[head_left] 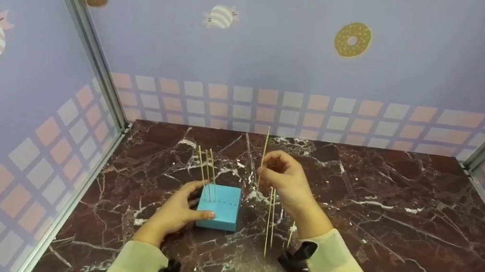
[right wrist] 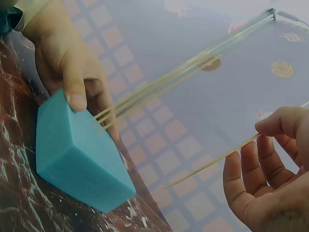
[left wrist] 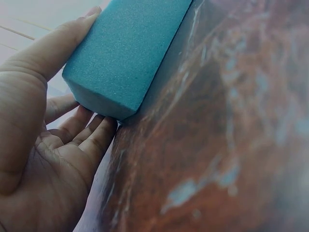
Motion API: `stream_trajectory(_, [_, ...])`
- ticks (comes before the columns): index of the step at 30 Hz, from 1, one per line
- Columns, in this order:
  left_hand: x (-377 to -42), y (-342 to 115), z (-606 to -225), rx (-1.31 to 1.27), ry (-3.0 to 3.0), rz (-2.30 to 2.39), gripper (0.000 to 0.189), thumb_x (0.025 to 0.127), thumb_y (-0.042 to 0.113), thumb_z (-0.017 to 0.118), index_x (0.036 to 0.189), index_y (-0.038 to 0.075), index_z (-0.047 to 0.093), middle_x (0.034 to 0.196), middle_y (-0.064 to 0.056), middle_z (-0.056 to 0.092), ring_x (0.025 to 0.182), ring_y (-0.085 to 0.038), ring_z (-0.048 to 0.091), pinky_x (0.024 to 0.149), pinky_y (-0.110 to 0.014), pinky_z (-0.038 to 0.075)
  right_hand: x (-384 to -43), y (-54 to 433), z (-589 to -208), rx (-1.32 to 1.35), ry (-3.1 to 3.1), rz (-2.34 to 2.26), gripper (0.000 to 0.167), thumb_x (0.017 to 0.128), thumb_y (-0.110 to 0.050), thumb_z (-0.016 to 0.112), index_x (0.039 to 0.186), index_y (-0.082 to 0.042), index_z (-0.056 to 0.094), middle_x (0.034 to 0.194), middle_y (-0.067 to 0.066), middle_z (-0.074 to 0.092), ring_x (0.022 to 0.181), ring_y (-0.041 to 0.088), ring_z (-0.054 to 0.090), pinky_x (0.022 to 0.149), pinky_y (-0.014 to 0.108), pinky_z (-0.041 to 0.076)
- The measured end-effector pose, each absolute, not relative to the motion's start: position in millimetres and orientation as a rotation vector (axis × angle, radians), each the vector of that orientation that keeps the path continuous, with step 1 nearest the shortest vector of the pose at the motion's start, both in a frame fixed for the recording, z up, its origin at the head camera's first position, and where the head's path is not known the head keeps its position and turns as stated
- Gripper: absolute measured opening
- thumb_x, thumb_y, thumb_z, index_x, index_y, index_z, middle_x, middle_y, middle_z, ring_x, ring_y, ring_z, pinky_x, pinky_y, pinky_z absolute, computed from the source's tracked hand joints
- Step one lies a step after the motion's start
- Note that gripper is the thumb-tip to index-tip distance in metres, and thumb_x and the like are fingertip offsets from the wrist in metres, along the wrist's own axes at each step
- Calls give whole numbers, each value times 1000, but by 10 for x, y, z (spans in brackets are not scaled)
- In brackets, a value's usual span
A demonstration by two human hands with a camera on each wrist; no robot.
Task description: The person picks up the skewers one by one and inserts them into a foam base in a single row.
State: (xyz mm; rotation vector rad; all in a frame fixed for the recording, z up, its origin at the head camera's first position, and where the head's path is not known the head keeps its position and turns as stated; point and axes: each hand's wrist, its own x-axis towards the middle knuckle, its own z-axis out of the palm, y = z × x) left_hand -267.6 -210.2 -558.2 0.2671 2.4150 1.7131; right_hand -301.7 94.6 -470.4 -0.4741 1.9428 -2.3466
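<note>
A light-blue foam block (head_left: 228, 197) sits on the table in the head view, with a row of small holes across its top. Three thin bamboo skewers (head_left: 202, 164) stand in its left part, leaning slightly. My left hand (head_left: 179, 211) grips the block from the left, the thumb over the near top edge and the fingers round the far side. To the right of the block and above table height, my right hand (head_left: 285, 179) pinches another bamboo skewer (head_left: 265, 147) between thumb and fingers, nearly upright. In the right wrist view this skewer's pointed lower end hangs free, apart from the block.
Several loose skewers (head_left: 266, 237) lie on the dark red marbled table (head_left: 382, 236), below and beside my right wrist. Lilac panels with a checked border (head_left: 266, 106) enclose the back and sides. A metal corner post (head_left: 87, 38) rises at the left.
</note>
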Motion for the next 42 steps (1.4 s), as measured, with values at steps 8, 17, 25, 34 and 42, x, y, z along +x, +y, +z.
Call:
stream_trajectory(8, [-2698,-2099,-5556,278,2417,1698,106,89,27,99,175,6,40,181,-25,34,165,-57,40,135,-63,43,-3028,738,-4731,-430,1961,-2376,18,95,11,72,109,0,69,94,0,66,77,13,62,63,21,54])
stream_trajectory(17, [-2726,-2065,-5558,296,2401,1730,105,90,23,99,174,1,40,178,-26,39,164,-55,43,136,-63,42,-3035,557,-4709,-501,2078,-2349,19,94,11,74,108,-1,72,93,0,66,79,15,63,69,22,56])
stream_trajectory(25, [-2724,-2081,-5557,282,2394,1744,105,89,23,100,174,2,41,178,-25,39,163,-56,43,135,-63,43,-3016,416,-4705,-565,2109,-2330,19,96,8,76,115,8,70,98,2,70,87,15,66,77,23,59])
stream_trajectory(34, [-2713,-2094,-5593,293,2388,1761,105,89,22,100,173,2,42,178,-24,38,164,-56,42,135,-63,42,-2985,302,-4862,-651,2187,-2200,18,98,6,77,116,5,74,103,3,72,92,14,69,83,24,65])
stream_trajectory(42, [-2708,-2092,-5582,284,2412,1720,104,91,24,99,175,4,41,180,-22,37,167,-51,41,137,-61,42,-2974,266,-4921,-713,2157,-2193,19,99,6,77,117,9,73,106,9,74,92,14,69,86,30,67])
